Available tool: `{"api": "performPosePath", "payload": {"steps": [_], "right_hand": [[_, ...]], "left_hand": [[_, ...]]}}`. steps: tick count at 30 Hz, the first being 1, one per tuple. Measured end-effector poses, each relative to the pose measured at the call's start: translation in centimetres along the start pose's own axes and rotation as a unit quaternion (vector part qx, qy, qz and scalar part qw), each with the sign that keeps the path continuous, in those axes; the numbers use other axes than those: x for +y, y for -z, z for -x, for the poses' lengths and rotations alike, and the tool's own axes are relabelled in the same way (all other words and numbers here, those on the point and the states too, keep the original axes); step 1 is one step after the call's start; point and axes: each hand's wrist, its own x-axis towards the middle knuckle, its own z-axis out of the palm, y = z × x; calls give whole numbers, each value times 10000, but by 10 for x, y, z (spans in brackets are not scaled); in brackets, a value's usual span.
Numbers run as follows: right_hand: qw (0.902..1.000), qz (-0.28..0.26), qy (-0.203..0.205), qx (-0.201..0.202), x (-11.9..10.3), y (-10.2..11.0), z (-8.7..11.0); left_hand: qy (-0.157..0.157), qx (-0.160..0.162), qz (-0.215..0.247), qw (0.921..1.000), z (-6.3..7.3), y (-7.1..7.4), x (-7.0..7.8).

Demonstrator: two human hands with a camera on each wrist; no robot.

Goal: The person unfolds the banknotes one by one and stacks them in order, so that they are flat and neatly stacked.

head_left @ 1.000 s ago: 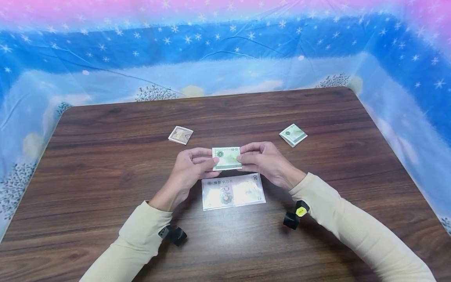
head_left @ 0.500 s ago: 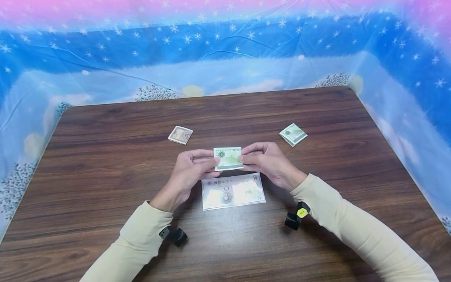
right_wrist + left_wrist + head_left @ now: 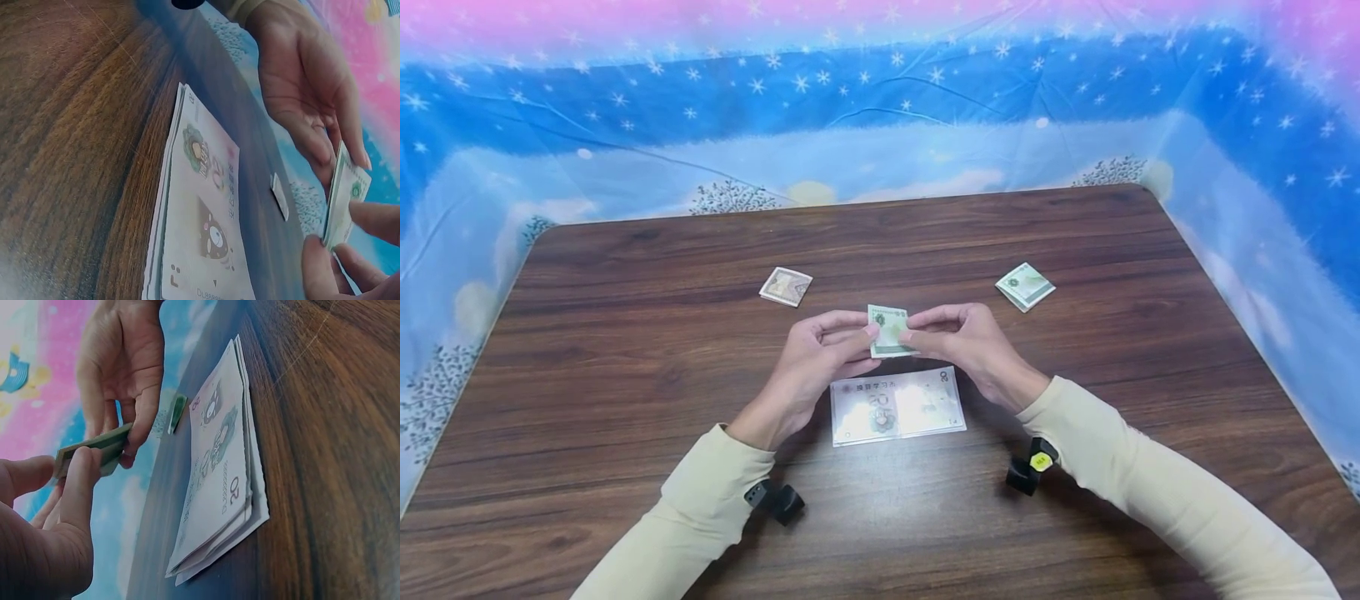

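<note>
A folded green banknote (image 3: 889,335) is held up between both hands above the middle of the table. My left hand (image 3: 822,354) pinches its left edge with thumb and fingers. On the other side my right hand (image 3: 973,346) pinches the right edge, thumb on the front face. The left wrist view shows the held banknote (image 3: 103,450) nearly edge-on, with folded layers. Just below the hands lies a small stack of flat banknotes (image 3: 917,408) marked 20; several layered edges show in the left wrist view.
A folded brownish banknote (image 3: 786,287) lies further back on the left, and another folded green banknote (image 3: 1026,287) further back on the right. The brown wooden table (image 3: 625,350) is backed by a blue and pink snowflake cloth (image 3: 865,92).
The held banknote looks narrower than before and its top edge now slants. My hands have come closer together, the left one shifting slightly right. The notes on the table have stayed put.
</note>
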Motion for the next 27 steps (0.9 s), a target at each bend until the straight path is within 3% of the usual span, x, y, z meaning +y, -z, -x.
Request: {"api": "performPosePath", "payload": {"steps": [11, 27], "right_hand": [[9980, 542, 200, -252, -3, -5, 7], [9976, 268, 101, -638, -5, -3, 10]], "left_hand": [[27, -396, -53, 9992, -5, -3, -1], [186, -549, -23, 9983, -8, 0, -2]]}}
